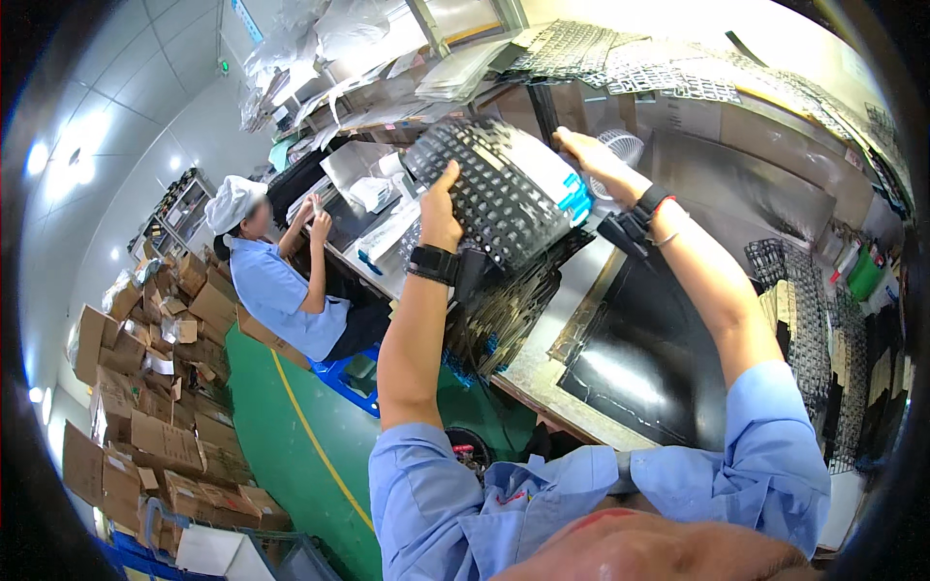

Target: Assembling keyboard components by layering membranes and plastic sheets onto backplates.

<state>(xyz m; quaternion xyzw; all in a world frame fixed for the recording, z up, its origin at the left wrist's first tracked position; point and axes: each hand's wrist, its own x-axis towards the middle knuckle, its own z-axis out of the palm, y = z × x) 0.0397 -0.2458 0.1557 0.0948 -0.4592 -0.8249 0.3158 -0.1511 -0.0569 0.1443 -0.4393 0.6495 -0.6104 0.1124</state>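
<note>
A black sheet with rows of square holes point(494, 194) is held up and tilted above the bench, its upper right part pale and blurred. My left hand point(442, 215) is closed on its left edge, thumb on top. Bright blue tabs point(577, 197) show at the sheet's right edge. Beyond them my right hand point(601, 165) is raised with its fingers bent together; whatever they pinch, if anything, is hard to make out. Under the sheet lies a stack of similar perforated sheets point(513, 310), with blue bits at its lower edge.
A glossy black mat point(649, 353) covers the bench before me. A small white fan point(620, 150) stands behind my right hand. More perforated sheets point(823, 329) hang over the right side and the shelf. At left sits a co-worker point(281, 281); cardboard boxes point(174, 436) pile up beyond.
</note>
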